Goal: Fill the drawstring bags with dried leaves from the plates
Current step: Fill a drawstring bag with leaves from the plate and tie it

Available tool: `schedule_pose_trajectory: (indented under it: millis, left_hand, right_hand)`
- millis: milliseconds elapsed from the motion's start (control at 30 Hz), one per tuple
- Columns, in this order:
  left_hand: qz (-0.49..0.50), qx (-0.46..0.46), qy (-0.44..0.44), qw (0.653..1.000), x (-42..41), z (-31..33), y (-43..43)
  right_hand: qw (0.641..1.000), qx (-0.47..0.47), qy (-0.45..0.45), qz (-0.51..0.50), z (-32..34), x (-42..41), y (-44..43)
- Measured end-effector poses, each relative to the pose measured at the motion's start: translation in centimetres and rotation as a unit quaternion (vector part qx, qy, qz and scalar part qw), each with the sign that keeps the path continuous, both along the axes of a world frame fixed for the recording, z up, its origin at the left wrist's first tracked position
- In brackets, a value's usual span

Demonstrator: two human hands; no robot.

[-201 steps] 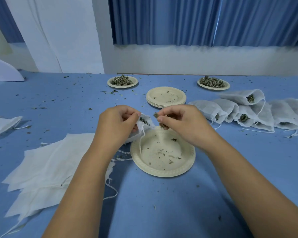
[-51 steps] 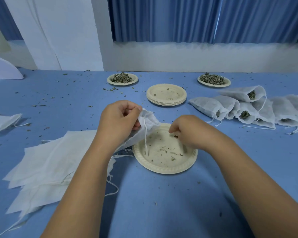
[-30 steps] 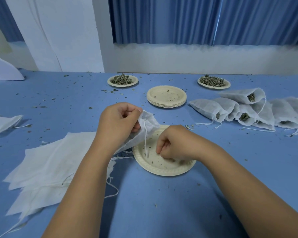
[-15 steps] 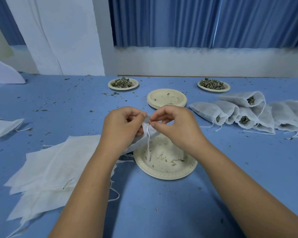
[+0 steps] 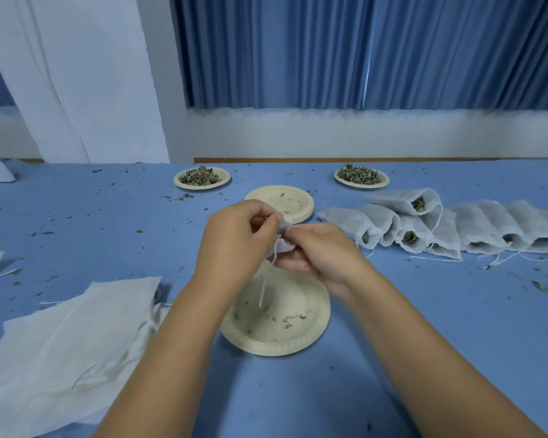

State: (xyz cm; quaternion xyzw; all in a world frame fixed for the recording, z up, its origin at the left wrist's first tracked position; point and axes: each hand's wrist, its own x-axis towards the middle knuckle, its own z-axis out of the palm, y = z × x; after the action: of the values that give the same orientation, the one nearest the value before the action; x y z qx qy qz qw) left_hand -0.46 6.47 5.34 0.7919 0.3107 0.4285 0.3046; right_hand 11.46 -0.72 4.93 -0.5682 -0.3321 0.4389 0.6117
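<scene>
Grip: left hand [image 5: 234, 241] and right hand [image 5: 323, 257] both curled, pinching mouth of small bag [image 5: 283, 240] between them, raised above near plate [image 5: 298, 346]. Cord [image 5: 264, 287] hangs from bag toward plate. Only leaf scraps on plate. Flat bags [image 5: 60, 352] just left of plate rim, under left forearm. Filled bags [image 5: 440, 229] in row at right, apart from plate. Plate stack [image 5: 285, 200] behind hands. Left leaf plate [image 5: 201, 178] and right leaf plate [image 5: 361, 176] near far table edge. Bare table [image 5: 424, 343] at front right.

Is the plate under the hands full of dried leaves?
No, the near plate holds only a few scattered leaf bits.
</scene>
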Motion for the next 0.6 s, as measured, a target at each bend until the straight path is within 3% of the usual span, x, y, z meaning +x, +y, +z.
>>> schedule_pose_trajectory:
  millis: [267,367,467,600]
  left_hand:
    - [-0.062,0.094,0.135,0.985,13.9,1.3,0.7]
    - [-0.092,0.095,0.161,0.978,18.1,0.7,1.2]
    - [-0.115,0.097,0.204,0.967,20.6,-0.5,1.5]
    - [-0.110,0.101,0.237,0.960,21.5,-2.3,2.1]
  right_hand:
    - [0.967,0.078,0.017,-0.241,1.5,9.6,-0.3]
    - [0.954,0.044,-0.011,-0.298,1.0,13.7,0.3]
    - [0.937,-0.028,-0.107,-0.332,-0.4,16.6,1.3]
    - [0.927,-0.073,-0.179,-0.321,-2.3,18.0,1.7]
